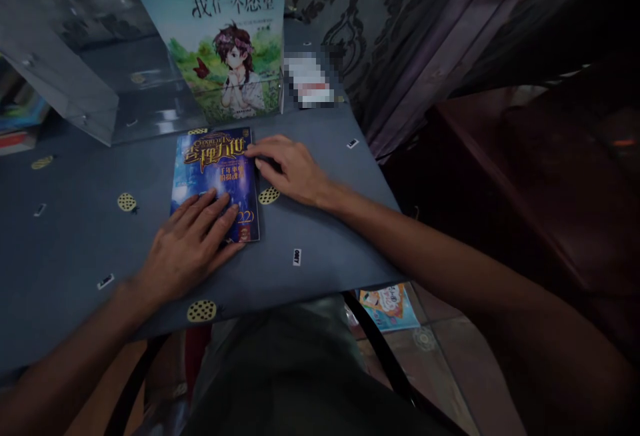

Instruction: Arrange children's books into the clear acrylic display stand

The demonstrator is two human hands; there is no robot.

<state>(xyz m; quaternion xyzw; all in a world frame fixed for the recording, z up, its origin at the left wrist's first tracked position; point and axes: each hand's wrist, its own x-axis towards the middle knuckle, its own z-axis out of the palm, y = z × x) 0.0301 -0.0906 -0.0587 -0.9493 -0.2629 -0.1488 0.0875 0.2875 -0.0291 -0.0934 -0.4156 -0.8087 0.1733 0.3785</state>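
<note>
Blue book (211,171) under spread left hand (186,248), right hand (296,168) at its edge, pinch unclear

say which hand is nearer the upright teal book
Right. The right hand is at the upper right edge of the blue book, closer to the teal book; the left hand lies lower on the blue book, farther away.

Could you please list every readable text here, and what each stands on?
"我有一个愿望": upright teal-and-green illustrated book
"查理九世", apparently, in gold: blue-purple paperback under the left hand
"22)": same paperback
"OBEY", apparently: small white label on the grey-blue patterned tabletop
Too blurred: the paperback's subtitle, other small print, the blue-and-orange booklet on the floor
Pixelated: white-and-red item
</note>
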